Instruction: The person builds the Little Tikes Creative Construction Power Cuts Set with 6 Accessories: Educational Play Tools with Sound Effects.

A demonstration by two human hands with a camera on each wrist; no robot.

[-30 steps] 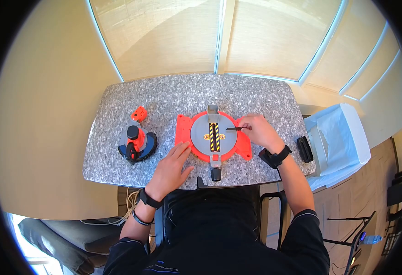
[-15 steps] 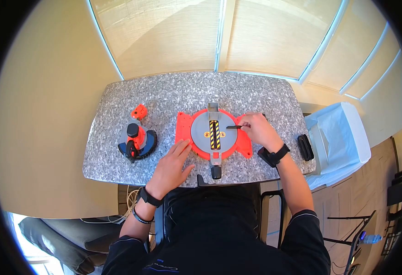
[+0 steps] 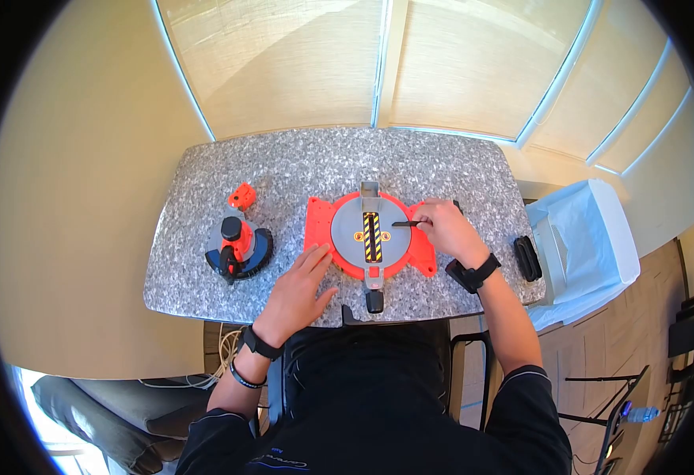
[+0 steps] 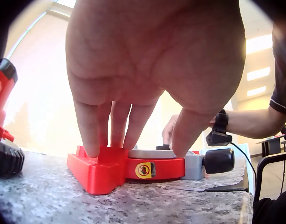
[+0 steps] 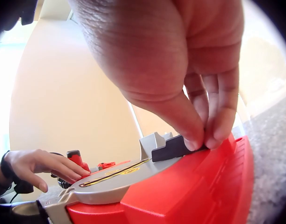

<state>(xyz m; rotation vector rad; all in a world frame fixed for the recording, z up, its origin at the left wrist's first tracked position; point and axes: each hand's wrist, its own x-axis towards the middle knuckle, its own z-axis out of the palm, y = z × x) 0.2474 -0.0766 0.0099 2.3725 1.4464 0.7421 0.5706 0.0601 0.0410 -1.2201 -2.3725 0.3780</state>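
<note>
A red toy mitre saw base (image 3: 319,226) with a round grey turntable (image 3: 348,247) lies on the speckled table. Yellow-black stripes line its middle slot, and a black knob (image 3: 374,302) points toward the person. The left hand (image 3: 293,294) rests with fairly straight fingers on the base's near-left edge; in the left wrist view its fingertips touch the red wing (image 4: 97,175). Between thumb and fingertips, the right hand (image 3: 448,229) pinches a small flat black plastic piece (image 5: 170,149) at the turntable's right edge. Part of that piece is hidden by the fingertips.
To the left stands the toy saw's upper part (image 3: 236,247), red with a dark blade guard, and a small red piece (image 3: 242,196) behind it. A black case-like object (image 3: 527,257) lies at the table's right edge. Beyond is a bin with a white liner (image 3: 588,237).
</note>
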